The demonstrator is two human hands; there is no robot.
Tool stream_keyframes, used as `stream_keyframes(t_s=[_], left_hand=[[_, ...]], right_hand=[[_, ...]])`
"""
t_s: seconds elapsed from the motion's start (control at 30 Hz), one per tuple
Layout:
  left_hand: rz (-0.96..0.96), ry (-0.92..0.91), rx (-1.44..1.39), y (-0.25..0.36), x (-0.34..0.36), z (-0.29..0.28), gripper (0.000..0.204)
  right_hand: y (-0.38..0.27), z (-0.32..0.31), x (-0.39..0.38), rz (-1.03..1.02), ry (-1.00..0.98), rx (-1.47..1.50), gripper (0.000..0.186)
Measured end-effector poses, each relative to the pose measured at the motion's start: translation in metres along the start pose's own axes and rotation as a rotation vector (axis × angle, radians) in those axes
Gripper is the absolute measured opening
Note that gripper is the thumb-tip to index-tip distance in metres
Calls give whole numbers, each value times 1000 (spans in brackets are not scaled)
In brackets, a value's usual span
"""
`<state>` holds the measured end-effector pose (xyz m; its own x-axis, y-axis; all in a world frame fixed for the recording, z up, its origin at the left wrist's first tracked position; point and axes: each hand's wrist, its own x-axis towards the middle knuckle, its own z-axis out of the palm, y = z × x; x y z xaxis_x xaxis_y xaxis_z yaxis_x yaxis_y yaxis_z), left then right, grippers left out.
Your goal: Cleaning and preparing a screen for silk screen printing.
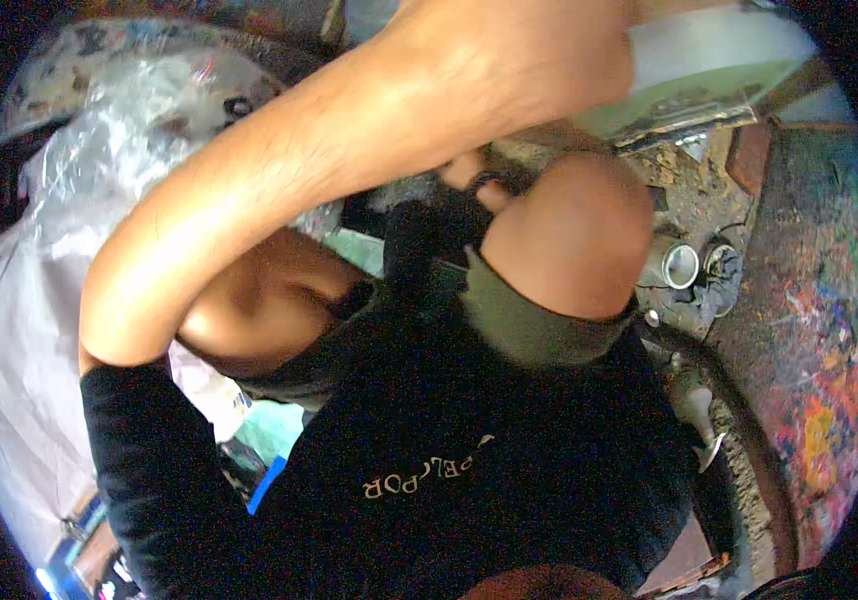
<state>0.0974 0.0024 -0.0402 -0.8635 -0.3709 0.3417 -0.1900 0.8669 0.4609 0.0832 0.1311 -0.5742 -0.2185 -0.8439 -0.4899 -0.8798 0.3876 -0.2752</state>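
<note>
My left forearm rises from a black sleeve at the left and crosses to the top of the view. My left hand is blurred there, its fingers hidden. It meets the near side of a pale green and whitish, flat-sided, see-through thing, whose kind I cannot make out. Whether the hand grips it or only overlaps it does not show. My right hand cannot be made out. Below the forearm, my bent knee juts from an olive trouser hem, with my other bare leg to its left.
Crumpled clear plastic sheeting fills the left side. At the right, a paint-splattered surface runs along the edge. A small white-rimmed cup stands on the gritty ground beside a crumpled dark item. A dark curved tube lies nearer me.
</note>
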Motion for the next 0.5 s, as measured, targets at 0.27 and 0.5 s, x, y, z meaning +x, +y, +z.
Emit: stream_keyframes(t_s=[0.27, 0.5], left_hand=[[17, 71, 131, 7, -7, 16, 52], [28, 53, 156, 0, -6, 17, 59]], right_hand=[[43, -35, -30, 265, 81, 253, 56], [124, -56, -73, 622, 221, 436, 55]])
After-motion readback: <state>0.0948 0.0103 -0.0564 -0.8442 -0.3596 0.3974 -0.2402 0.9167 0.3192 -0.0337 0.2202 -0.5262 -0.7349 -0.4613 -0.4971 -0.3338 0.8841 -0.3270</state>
